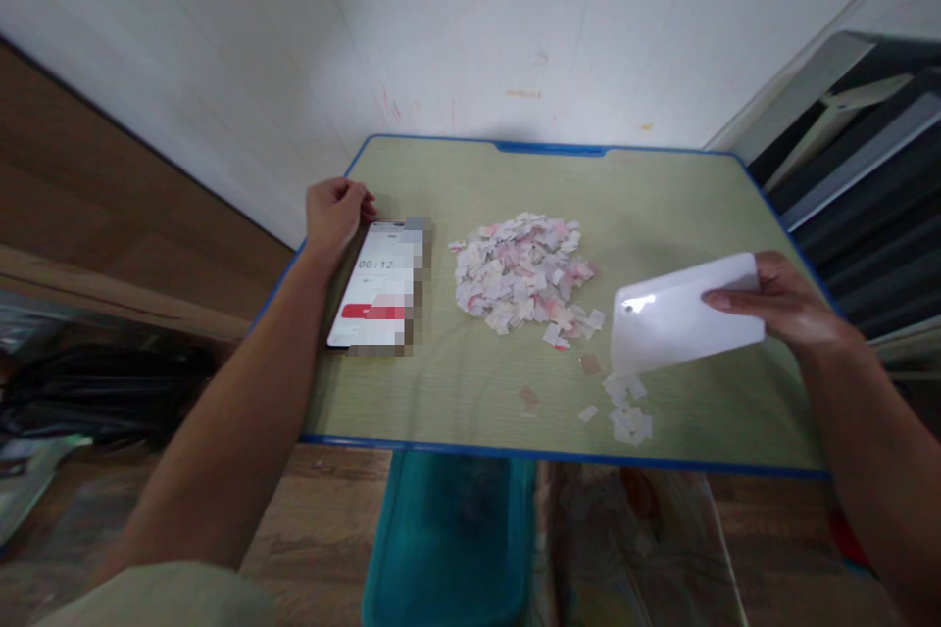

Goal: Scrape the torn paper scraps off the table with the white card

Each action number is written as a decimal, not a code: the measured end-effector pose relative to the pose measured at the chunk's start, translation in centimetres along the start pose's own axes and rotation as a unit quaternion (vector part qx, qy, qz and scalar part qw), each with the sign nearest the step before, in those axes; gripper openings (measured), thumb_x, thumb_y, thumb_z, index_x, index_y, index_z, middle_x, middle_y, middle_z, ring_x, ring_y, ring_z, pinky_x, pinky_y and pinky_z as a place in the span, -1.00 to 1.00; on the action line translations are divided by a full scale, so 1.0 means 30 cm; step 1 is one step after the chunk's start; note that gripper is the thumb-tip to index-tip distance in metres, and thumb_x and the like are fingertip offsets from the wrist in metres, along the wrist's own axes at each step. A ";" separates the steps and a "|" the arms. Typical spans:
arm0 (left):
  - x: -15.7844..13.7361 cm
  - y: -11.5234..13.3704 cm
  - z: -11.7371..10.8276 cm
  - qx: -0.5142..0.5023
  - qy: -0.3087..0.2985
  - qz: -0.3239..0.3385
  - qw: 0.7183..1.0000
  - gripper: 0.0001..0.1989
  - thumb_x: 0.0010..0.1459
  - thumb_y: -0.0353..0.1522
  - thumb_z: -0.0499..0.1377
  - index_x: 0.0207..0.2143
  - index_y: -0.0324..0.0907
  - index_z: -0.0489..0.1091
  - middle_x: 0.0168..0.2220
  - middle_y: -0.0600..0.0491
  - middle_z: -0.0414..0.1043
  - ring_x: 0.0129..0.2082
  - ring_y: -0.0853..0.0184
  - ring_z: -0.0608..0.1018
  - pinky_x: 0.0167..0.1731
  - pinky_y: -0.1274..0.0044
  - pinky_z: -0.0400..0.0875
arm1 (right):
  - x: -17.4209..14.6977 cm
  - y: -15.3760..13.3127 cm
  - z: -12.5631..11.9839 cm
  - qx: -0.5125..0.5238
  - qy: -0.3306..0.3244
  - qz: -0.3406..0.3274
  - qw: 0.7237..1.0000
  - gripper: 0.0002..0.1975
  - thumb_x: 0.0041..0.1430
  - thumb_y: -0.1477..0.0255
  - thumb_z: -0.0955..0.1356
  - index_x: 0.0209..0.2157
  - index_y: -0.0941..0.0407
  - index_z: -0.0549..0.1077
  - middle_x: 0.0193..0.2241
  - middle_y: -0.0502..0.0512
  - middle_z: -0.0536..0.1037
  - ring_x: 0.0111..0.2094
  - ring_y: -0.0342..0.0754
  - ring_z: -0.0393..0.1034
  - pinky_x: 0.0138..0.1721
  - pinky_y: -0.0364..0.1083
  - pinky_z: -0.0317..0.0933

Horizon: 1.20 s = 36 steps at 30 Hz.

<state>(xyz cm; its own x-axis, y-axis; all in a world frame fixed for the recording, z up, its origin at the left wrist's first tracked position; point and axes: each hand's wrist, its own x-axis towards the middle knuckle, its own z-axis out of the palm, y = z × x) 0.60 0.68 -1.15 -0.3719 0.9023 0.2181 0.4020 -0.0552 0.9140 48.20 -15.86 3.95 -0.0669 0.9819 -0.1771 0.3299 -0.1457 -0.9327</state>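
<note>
My right hand (798, 309) grips a flat white plastic scraper (683, 318) by its right end, thumb on top and the other fingers mostly hidden behind it. The scraper is tilted over the table, its lower left corner close to a few loose paper squares (630, 416). Left of it lies a heap of small white and pink paper squares (519, 269). My left hand (336, 211) rests by the table's left edge with its fingers curled in, nothing visible in them. Just below that hand lies a phone (374, 284) showing 00:12, partly blurred out.
The small table (662, 196) has a blue rim and stands against a white wall (477, 39). Below its front edge is a teal bin (448, 539), with a clear plastic bag (632, 539) to its right. Dark folded things (867, 176) lean at the right.
</note>
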 end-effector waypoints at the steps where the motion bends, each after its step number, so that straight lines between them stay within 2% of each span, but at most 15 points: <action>1: 0.001 -0.001 0.000 0.000 0.000 0.002 1.000 -0.74 0.08 -0.57 0.05 -0.63 -0.24 0.32 -0.70 0.16 0.28 -0.72 0.50 0.32 -0.67 0.65 0.18 | 0.002 -0.001 0.002 0.000 -0.002 0.000 1.000 -0.72 -0.34 0.25 0.60 -0.64 0.14 0.57 -0.70 -0.02 0.47 -0.70 -0.18 0.26 -0.69 -0.22 0.09; 4: 0.004 -0.006 0.000 0.001 -0.002 0.005 1.000 -0.75 0.08 -0.57 0.05 -0.62 -0.25 0.33 -0.70 0.15 0.28 -0.71 0.49 0.32 -0.66 0.65 0.18 | 0.005 -0.003 0.005 -0.012 -0.041 0.015 0.999 -0.75 -0.33 0.31 0.60 -0.67 0.14 0.56 -0.73 -0.03 0.45 -0.72 -0.18 0.24 -0.71 -0.22 0.06; 6: 0.007 -0.011 -0.002 0.003 -0.005 0.010 1.000 -0.76 0.09 -0.56 0.05 -0.62 -0.25 0.33 -0.70 0.15 0.28 -0.71 0.49 0.33 -0.65 0.65 0.19 | 0.003 -0.003 0.004 -0.011 -0.044 0.018 0.999 -0.76 -0.35 0.33 0.60 -0.68 0.14 0.55 -0.74 -0.02 0.45 -0.72 -0.17 0.25 -0.71 -0.22 0.06; 12: 0.009 -0.020 -0.006 0.016 -0.002 0.011 1.000 -0.77 0.09 -0.55 0.06 -0.60 -0.24 0.33 -0.69 0.15 0.28 -0.69 0.49 0.34 -0.64 0.65 0.20 | -0.006 0.003 -0.011 0.028 0.097 -0.030 0.994 -0.77 -0.33 0.31 0.59 -0.67 0.11 0.54 -0.72 -0.04 0.47 -0.73 -0.20 0.23 -0.70 -0.22 0.04; 15: 0.001 -0.012 -0.006 0.022 -0.003 0.005 1.000 -0.77 0.09 -0.55 0.06 -0.60 -0.24 0.33 -0.68 0.14 0.29 -0.68 0.49 0.34 -0.63 0.65 0.20 | -0.009 0.002 -0.030 0.024 0.122 -0.035 0.992 -0.76 -0.31 0.32 0.59 -0.69 0.11 0.51 -0.73 -0.05 0.43 -0.73 -0.21 0.19 -0.70 -0.21 0.01; 20: -0.009 0.001 -0.007 0.030 -0.004 0.001 1.000 -0.78 0.07 -0.55 0.06 -0.60 -0.24 0.34 -0.67 0.14 0.30 -0.66 0.48 0.35 -0.60 0.65 0.22 | -0.005 0.001 -0.042 -0.014 0.083 -0.008 0.996 -0.73 -0.30 0.30 0.58 -0.68 0.13 0.50 -0.72 -0.03 0.42 -0.71 -0.19 0.19 -0.69 -0.20 0.00; 28: 0.002 -0.009 -0.005 0.022 -0.008 0.008 1.000 -0.78 0.07 -0.54 0.05 -0.60 -0.24 0.33 -0.67 0.14 0.29 -0.67 0.48 0.35 -0.61 0.65 0.21 | 0.007 -0.014 0.001 -0.034 0.042 0.016 0.998 -0.67 -0.32 0.23 0.58 -0.66 0.17 0.49 -0.71 -0.02 0.42 -0.69 -0.17 0.22 -0.68 -0.20 0.03; 36: -0.002 0.002 0.001 0.017 -0.004 0.004 1.000 -0.77 0.06 -0.57 0.06 -0.62 -0.24 0.33 -0.69 0.15 0.29 -0.69 0.49 0.35 -0.63 0.65 0.20 | 0.006 0.002 0.008 -0.013 -0.004 -0.001 1.000 -0.72 -0.26 0.26 0.58 -0.66 0.14 0.53 -0.72 -0.03 0.43 -0.71 -0.18 0.22 -0.70 -0.20 0.04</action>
<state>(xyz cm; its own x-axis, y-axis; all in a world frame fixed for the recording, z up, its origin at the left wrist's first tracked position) 0.66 0.63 -1.11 -0.3611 0.9056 0.2224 0.4337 -0.0481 0.8998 47.99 -15.73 3.79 -0.0749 0.9813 -0.1772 0.3542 -0.1399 -0.9247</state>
